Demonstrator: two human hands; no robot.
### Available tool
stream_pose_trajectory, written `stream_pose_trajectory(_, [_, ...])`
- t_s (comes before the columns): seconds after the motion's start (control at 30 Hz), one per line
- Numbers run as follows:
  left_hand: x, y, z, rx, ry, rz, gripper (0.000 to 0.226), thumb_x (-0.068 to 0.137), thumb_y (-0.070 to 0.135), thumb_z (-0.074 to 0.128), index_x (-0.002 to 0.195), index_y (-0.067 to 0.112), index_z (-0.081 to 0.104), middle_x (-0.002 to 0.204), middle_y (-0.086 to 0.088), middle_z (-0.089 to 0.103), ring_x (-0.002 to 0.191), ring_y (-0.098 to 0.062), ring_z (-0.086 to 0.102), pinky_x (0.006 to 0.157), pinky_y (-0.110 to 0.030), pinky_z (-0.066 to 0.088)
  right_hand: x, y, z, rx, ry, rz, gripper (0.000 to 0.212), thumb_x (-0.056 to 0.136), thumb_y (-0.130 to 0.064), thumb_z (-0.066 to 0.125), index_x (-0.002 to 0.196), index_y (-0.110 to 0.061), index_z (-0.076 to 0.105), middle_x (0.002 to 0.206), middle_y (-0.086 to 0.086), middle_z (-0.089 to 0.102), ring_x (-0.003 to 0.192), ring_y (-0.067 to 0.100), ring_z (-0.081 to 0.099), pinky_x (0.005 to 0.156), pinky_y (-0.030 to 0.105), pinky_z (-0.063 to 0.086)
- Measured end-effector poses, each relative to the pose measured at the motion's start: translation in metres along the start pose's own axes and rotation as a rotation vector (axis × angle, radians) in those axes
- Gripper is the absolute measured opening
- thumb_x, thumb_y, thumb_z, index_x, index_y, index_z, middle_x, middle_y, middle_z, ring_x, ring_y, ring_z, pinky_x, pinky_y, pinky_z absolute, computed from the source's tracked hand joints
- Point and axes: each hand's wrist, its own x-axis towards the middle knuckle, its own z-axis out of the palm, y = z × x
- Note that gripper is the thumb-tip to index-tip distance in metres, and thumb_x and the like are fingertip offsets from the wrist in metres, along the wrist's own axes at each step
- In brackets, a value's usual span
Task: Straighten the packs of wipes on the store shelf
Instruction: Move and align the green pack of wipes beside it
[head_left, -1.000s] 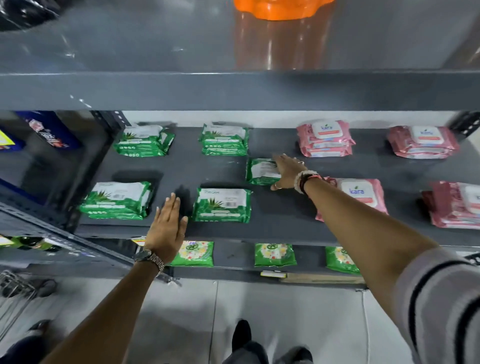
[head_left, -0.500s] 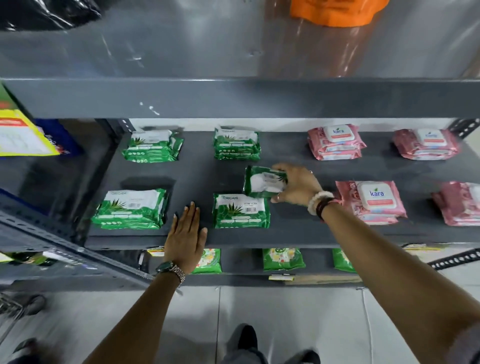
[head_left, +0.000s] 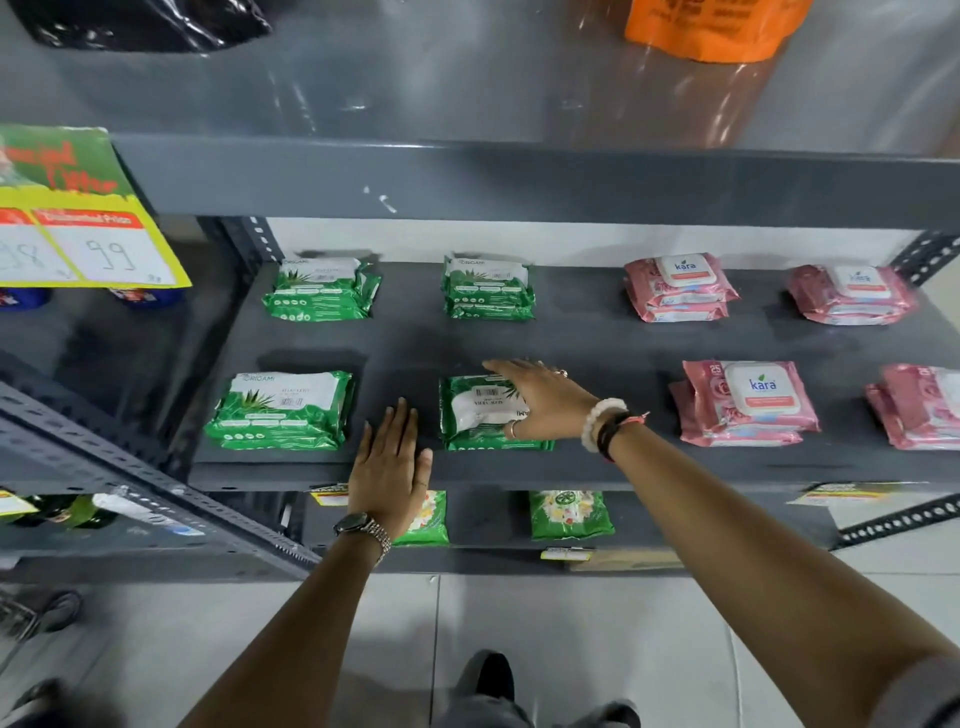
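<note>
A grey metal shelf (head_left: 597, 343) carries green Origami wipes packs on its left half and pink Kara packs on its right half. My right hand (head_left: 545, 400) lies over a green pack (head_left: 472, 410), fingers across its top and thumb at its near edge, holding it turned sideways on the front-middle green stack (head_left: 493, 444). My left hand (head_left: 389, 467) rests flat and open on the shelf's front edge, just left of that stack and touching no pack. Other green stacks sit at front left (head_left: 283, 410), back left (head_left: 322, 291) and back middle (head_left: 488, 288).
Pink stacks stand at back (head_left: 675, 288), far back right (head_left: 852, 296), front (head_left: 748, 402) and front right edge (head_left: 919, 405). The lower shelf holds green packets (head_left: 569, 514). A yellow price sign (head_left: 78, 218) hangs at left. The shelf above overhangs, carrying an orange item (head_left: 711, 26).
My right hand picked up the loose green pack from mid-shelf and brought it forward onto the front-middle stack. My left hand stayed flat at the shelf's front edge.
</note>
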Motion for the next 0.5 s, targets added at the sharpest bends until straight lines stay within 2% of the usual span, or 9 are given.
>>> stream_pose_trajectory(0.13, [-0.001, -0.002, 0.002, -0.017, 0.007, 0.000, 0.063, 0.091, 0.040, 0.016, 0.142, 0.007, 0.030, 0.155, -0.011, 0.024, 0.143, -0.025, 0.022, 0.119, -0.044, 0.015, -0.005, -0.002, 0.000, -0.006, 0.102, -0.001, 0.074, 0.074, -0.028, 0.070, 0.140, -0.024, 0.037, 0.144, -0.001, 0.048, 0.125, 0.025, 0.051, 0.100, 0.044, 0.046])
stream_pose_trajectory(0.27, [-0.002, -0.001, 0.001, -0.024, 0.011, 0.003, 0.064, 0.090, 0.040, 0.016, 0.142, 0.006, 0.030, 0.155, -0.011, 0.024, 0.143, -0.025, 0.022, 0.119, -0.044, 0.014, -0.003, -0.009, 0.005, -0.067, 0.251, 0.107, 0.072, 0.070, -0.056, 0.067, 0.131, -0.024, 0.046, 0.129, 0.000, 0.060, 0.112, 0.026, 0.060, 0.088, 0.040, 0.049])
stream_pose_trajectory(0.4, [-0.002, -0.001, 0.001, -0.010, 0.016, 0.015, 0.064, 0.090, 0.040, 0.015, 0.142, 0.006, 0.030, 0.155, -0.012, 0.025, 0.143, -0.026, 0.022, 0.118, -0.044, 0.014, 0.005, -0.018, 0.018, -0.130, 0.280, 0.240, 0.084, 0.073, -0.069, 0.057, 0.132, -0.012, 0.041, 0.126, 0.008, 0.055, 0.106, 0.031, 0.061, 0.079, 0.040, 0.052])
stream_pose_trajectory(0.5, [-0.001, -0.001, 0.001, 0.004, 0.011, 0.021, 0.066, 0.089, 0.041, 0.010, 0.143, 0.006, 0.027, 0.156, -0.012, 0.022, 0.144, -0.026, 0.019, 0.119, -0.044, 0.012, 0.006, -0.019, 0.015, -0.175, 0.222, 0.267, 0.091, 0.074, -0.075, 0.048, 0.137, -0.011, 0.034, 0.138, 0.010, 0.047, 0.111, 0.032, 0.059, 0.081, 0.043, 0.051])
